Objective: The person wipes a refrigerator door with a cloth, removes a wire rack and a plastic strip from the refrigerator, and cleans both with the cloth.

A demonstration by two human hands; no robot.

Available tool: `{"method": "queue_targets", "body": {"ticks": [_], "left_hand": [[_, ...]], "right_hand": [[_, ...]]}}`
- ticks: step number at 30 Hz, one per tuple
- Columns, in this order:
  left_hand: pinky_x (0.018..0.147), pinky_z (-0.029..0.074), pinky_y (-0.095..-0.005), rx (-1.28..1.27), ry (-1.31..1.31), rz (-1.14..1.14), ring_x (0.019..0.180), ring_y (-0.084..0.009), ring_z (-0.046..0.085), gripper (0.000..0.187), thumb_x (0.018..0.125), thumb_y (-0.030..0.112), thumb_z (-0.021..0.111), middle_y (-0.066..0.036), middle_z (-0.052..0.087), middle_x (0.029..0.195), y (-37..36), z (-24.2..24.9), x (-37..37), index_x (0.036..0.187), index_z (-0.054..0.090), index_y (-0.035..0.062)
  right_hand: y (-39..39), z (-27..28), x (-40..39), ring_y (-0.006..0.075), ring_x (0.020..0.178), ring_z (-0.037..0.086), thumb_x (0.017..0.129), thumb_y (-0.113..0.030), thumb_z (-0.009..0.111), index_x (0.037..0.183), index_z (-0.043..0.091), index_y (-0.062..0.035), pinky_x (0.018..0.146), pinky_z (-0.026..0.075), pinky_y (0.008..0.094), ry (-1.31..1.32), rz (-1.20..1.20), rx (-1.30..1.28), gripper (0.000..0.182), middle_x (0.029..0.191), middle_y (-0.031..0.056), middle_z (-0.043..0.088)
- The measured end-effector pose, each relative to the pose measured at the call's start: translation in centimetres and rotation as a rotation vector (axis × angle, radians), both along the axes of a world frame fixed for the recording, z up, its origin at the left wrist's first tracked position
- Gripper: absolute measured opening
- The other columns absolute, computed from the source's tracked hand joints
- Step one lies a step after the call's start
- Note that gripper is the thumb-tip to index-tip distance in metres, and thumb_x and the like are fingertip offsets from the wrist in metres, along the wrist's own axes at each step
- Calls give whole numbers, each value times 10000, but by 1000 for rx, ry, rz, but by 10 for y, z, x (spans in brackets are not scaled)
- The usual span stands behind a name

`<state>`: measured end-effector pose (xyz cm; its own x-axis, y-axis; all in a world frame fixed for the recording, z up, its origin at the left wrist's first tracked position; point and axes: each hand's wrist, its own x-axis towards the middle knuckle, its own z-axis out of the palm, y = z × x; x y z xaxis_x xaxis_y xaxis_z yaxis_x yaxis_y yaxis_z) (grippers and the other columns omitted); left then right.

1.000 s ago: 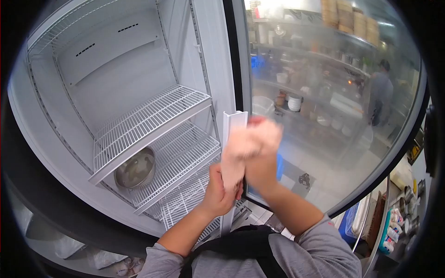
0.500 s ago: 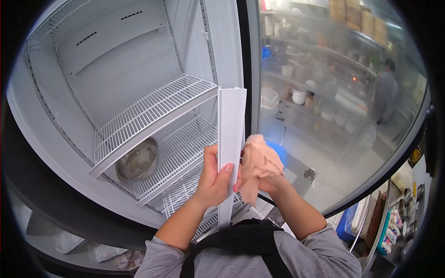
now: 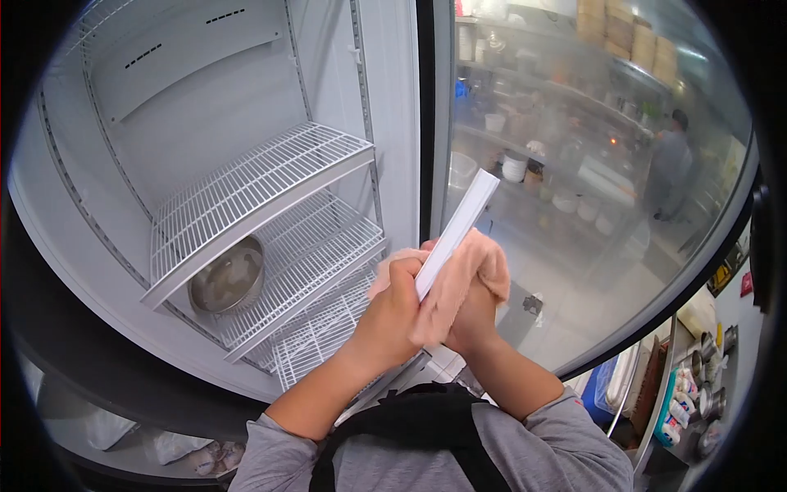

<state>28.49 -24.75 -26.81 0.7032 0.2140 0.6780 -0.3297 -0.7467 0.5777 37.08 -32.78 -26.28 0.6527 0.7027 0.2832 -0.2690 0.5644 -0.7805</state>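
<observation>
My left hand [image 3: 392, 318] is closed around a long white plastic strip [image 3: 459, 228], with the thumb lying along it. The strip tilts up to the right, and its lower part is hidden by my hands and the cloth. In my right hand [image 3: 475, 321] is a pink cloth [image 3: 475, 266], gathered against the strip; most of those fingers are covered. Some of the cloth also shows beyond the left hand. Both hands are in front of an open upright fridge, near the front edges of its white wire shelves [image 3: 262, 182].
A metal bowl [image 3: 232, 279] sits on a lower shelf at the left. The fogged glass door [image 3: 566, 271] stands open on the right, with a person [image 3: 674, 160] seen through it. Bagged items [image 3: 176, 447] lie low at left; a counter with metal containers [image 3: 715, 402] is at right.
The white strip has swung from nearly upright and broad-side to tilted right, its narrower side showing. My right hand has brought the cloth in against it, and the cloth now wraps around it.
</observation>
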Motion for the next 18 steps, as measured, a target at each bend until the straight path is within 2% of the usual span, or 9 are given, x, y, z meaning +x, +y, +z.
{"method": "queue_targets", "body": {"ticks": [2, 3, 4, 6, 7, 8, 10, 13, 18], "left_hand": [[812, 457, -429, 87, 62, 64, 1022, -422, 528, 390, 816, 0, 542, -280, 496, 1100, -9, 6, -2, 1135, 325, -51], [777, 469, -446, 204, -15, 73, 943, -435, 564, 438, 801, 14, 563, -278, 516, 1080, -8, 2, 1, 1159, 313, -25], [777, 469, -446, 197, -20, 67, 943, -435, 564, 438, 801, 14, 563, -278, 516, 1080, -11, -1, -1, 1159, 313, -25], [782, 467, -434, -81, 331, 2, 920, -421, 582, 467, 806, 23, 576, -266, 514, 1049, -15, -9, -13, 1164, 277, -3], [753, 473, -400, -213, 502, -3, 878, -359, 606, 472, 821, 44, 567, -241, 549, 997, -16, -16, -21, 1198, 284, 35], [753, 473, -400, -211, 496, -14, 878, -359, 606, 472, 821, 44, 567, -241, 549, 997, -14, -27, -29, 1198, 284, 35], [692, 482, -424, -289, 611, -106, 805, -379, 629, 482, 840, 105, 559, -207, 595, 905, -6, -48, -43, 1241, 296, 62], [713, 477, -373, -282, 689, -198, 833, -307, 632, 416, 863, 133, 540, -179, 603, 925, 8, -67, -55, 1226, 348, 65], [762, 463, -361, -287, 752, -210, 873, -278, 620, 364, 865, 152, 532, -154, 607, 937, 22, -61, -66, 1194, 405, 63]], "right_hand": [[5, -2, 6, 156, 836, 545, 910, -232, 548, 1016, 496, -71, 767, 463, 296, 149, 19, 239, 200, 894, 28, 530], [3, -1, 11, 137, 746, 510, 912, -267, 538, 948, 480, -107, 667, 449, 286, 14, -17, 178, 174, 830, 6, 493], [2, 3, 12, 137, 746, 510, 912, -267, 538, 948, 480, -107, 667, 449, 286, 9, -22, 171, 174, 830, 6, 493], [0, 16, 18, 134, 661, 513, 912, -227, 497, 865, 501, -83, 609, 452, 281, 346, -56, 274, 151, 750, 24, 513], [5, 14, 36, 133, 617, 466, 895, -300, 529, 833, 489, -122, 583, 413, 290, 405, -100, 335, 193, 679, 4, 459], [0, 13, 53, 133, 617, 466, 895, -300, 529, 833, 489, -122, 583, 413, 290, 396, -109, 337, 193, 679, 4, 459], [-20, 15, 85, 132, 599, 432, 881, -349, 536, 784, 483, -154, 564, 367, 283, 176, 186, 422, 224, 663, -13, 437], [-37, 34, 115, 105, 531, 336, 876, -334, 512, 640, 427, -166, 530, 281, 261, 260, 297, 394, 301, 564, -48, 348], [-47, 38, 167, 92, 532, 281, 885, -301, 491, 607, 395, -162, 532, 252, 261, 120, 531, 505, 326, 564, -64, 307]]}}
